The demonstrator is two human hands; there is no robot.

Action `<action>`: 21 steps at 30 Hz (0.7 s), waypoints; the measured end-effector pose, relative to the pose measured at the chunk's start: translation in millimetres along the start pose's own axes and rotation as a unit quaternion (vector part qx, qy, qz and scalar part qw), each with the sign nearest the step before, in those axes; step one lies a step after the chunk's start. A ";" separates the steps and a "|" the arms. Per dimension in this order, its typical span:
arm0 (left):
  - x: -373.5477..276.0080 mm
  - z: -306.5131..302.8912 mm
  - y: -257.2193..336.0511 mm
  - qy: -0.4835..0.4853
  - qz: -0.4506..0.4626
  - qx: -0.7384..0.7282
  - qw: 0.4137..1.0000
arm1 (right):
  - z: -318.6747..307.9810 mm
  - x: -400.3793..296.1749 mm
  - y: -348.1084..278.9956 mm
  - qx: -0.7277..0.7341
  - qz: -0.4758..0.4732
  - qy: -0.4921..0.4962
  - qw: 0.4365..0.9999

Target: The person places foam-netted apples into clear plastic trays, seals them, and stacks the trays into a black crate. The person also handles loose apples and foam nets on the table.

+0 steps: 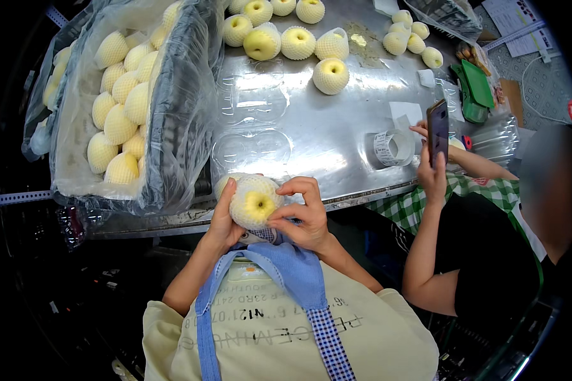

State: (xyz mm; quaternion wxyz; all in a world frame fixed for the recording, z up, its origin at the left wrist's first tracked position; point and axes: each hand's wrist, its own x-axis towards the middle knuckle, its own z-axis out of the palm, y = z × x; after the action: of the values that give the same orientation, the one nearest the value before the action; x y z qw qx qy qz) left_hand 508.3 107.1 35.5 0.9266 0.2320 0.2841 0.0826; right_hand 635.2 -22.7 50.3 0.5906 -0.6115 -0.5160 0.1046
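A yellow apple (259,205) in a white foam net sleeve (242,194) is held over the table's near edge, its stem hollow facing up. My left hand (223,216) cups it from the left side. On the other side, my right hand (305,216) pinches the sleeve's rim between thumb and fingers. Partly hidden behind this apple is another netted fruit (225,183). Just beyond my hands lies a clear plastic clamshell container (252,150) on the metal table (336,143), with another moulded section (255,95) farther off.
On the left, a plastic-lined crate (171,119) holds several netted fruits (124,85). More netted apples (298,43) stand at the back. A label roll (393,147) and a green scale (476,90) are rightward. A co-worker (476,238) holds a phone (437,133) at the right.
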 end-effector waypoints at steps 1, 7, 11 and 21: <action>-0.3 0.6 -0.4 0.002 0.000 -0.003 1.000 | -0.2 0.7 -0.8 0.024 0.014 0.000 1.000; -3.0 -2.8 3.6 0.052 0.001 -0.001 0.999 | -29.9 -38.7 28.7 0.198 0.191 0.030 0.961; -3.6 2.0 -1.3 0.039 0.003 -0.023 0.999 | -48.1 -50.6 29.6 -0.146 0.271 -0.066 0.949; -5.7 15.8 -4.1 0.052 -0.045 0.072 0.995 | 14.4 22.9 -17.1 -0.122 0.021 -0.072 0.990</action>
State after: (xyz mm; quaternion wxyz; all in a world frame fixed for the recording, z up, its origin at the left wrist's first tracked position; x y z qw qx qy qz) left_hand 512.5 95.8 47.9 0.8942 0.2805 0.3474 0.0324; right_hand 626.1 -0.5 71.5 0.4707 -0.6805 -0.5532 0.0966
